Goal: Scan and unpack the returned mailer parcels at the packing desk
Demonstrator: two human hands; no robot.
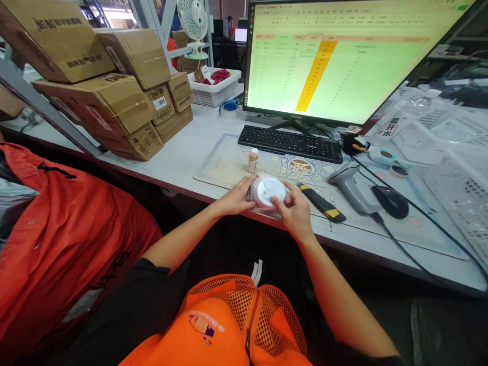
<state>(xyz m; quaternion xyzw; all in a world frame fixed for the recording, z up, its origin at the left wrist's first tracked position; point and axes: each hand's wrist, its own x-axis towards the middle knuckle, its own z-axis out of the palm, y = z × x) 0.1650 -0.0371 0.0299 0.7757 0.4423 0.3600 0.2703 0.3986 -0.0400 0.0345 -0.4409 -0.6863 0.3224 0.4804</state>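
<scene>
A round jar with a white lid (270, 190), wrapped in clear plastic, is held between my two hands at the front edge of the desk. My left hand (239, 196) grips its left side, fingers curled around the wrap. On the other side, my right hand (296, 209) has its thumb on the lid and its fingers bent against the edge. Just behind the jar stands a small bottle (252, 160) with a white cap, upright on the desk mat (224, 168). A black and yellow utility knife (321, 203) lies right of my right hand.
A keyboard (290, 142) sits below the large monitor (343, 61). At right are a barcode scanner (354, 188), a mouse (391, 201), cables and white baskets (461, 183). Stacked cardboard boxes (114, 101) stand at left, above a red bag (76, 234).
</scene>
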